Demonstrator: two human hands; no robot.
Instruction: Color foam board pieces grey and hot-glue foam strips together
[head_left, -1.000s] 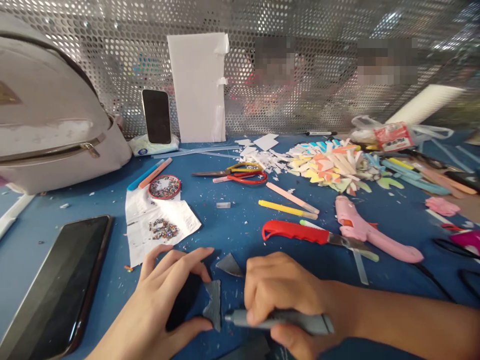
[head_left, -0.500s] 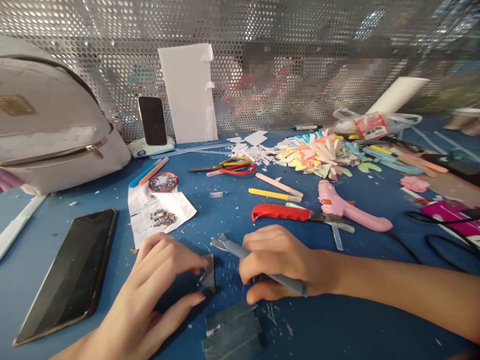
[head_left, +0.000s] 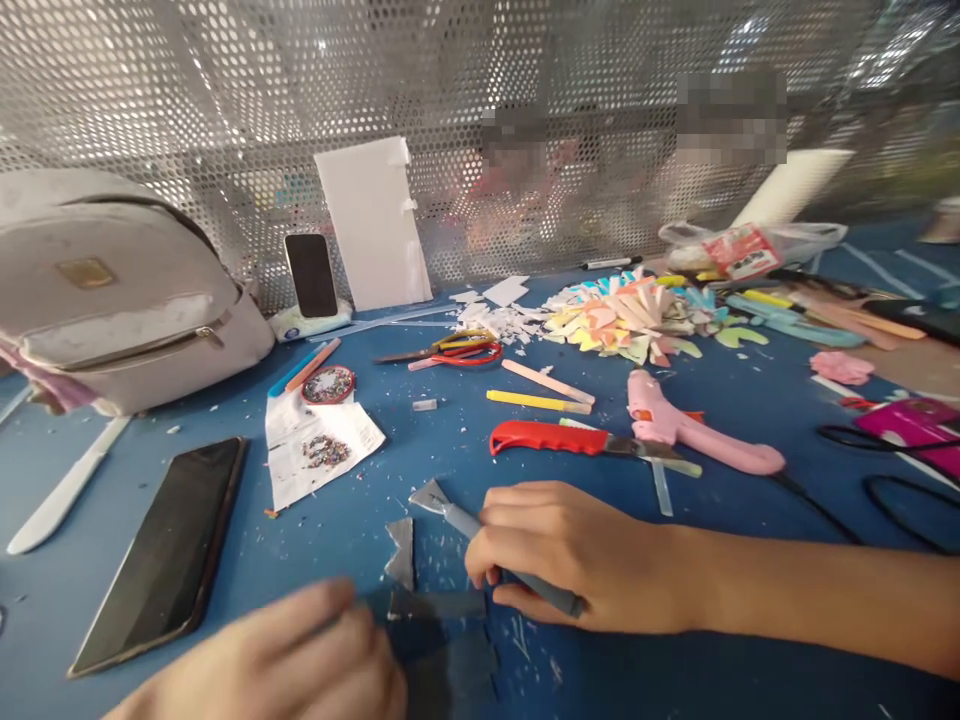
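My right hand (head_left: 555,550) rests on the blue table, fingers wrapped round a slim grey tool with a flared, flat tip (head_left: 540,590). That tip points up and left, away from my palm. Below it and to the left lies a notched dark grey piece (head_left: 403,558), apart from both hands. A narrow dark strip (head_left: 442,604) lies just below that, and a dark taped sheet (head_left: 457,665) sits in shadow at the bottom. My left hand (head_left: 300,660), smeared by motion, is at the bottom left with its fingers curled; whether it holds anything is hidden.
A phone (head_left: 165,550) lies at left beside a white plastic knife (head_left: 67,490). Beads lie on white paper (head_left: 292,480). Ahead are a red-handled knife (head_left: 551,437), a pink glue gun (head_left: 697,435), scissors (head_left: 469,348) and a pile of coloured scraps (head_left: 615,315). A backpack (head_left: 150,340) stands back left.
My left hand has let go of the notched grey piece and moved down toward the lower edge. My right hand still holds the grey tool. The view has shifted slightly.
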